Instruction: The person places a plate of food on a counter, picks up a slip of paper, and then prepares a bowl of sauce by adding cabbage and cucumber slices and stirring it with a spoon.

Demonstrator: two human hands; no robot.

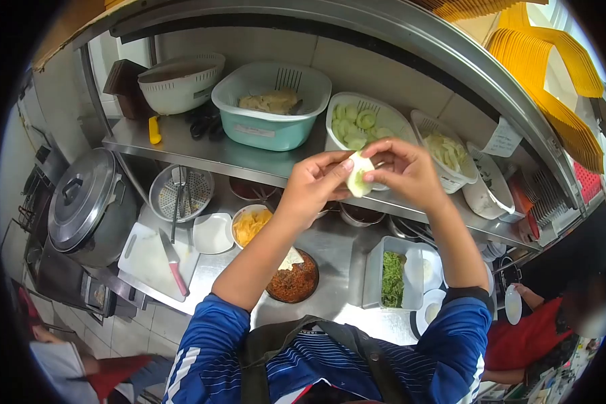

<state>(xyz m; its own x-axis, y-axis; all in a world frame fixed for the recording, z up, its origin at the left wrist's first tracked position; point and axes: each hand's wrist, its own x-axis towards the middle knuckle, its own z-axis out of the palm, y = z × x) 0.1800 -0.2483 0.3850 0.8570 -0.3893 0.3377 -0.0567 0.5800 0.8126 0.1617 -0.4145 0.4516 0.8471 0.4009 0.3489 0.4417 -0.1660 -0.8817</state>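
**Cucumber slice (359, 178) held up at the front edge of the steel shelf (198, 156)**

Far left, we saw a co-worker (64, 363) in white and red, partly cut off, below a big lidded pot (87, 202). To the pot's right, a pink-handled knife (171, 257) lay on the white cutting board (141, 250). Perforated bowl (182, 193) sat just behind the board, long utensil leaning in it. Next we had a white square dish (213, 233), then a bowl of yellow chips (251, 224). Shelf above carried a white basket (179, 91) and a teal basket (269, 129) with a pale mass inside.

Our left hand (320, 180) pinched the slice's left side, thumb and fingers closed on it. Dark round plate (293, 281) of reddish-brown food with a white topping sat on the counter (330, 252) below, partly behind our left forearm.

Our right hand (405, 172) gripped the slice's right side with thumb and fingertips. Tub of sliced cucumber (365, 122) stood on the shelf right behind it; tub of pale strips (446, 153) came next. Below, on the counter, we had a clear container (415, 276) with shredded greens (392, 277). Far right, a co-worker in red (525, 343) held a pale oval item (513, 306).
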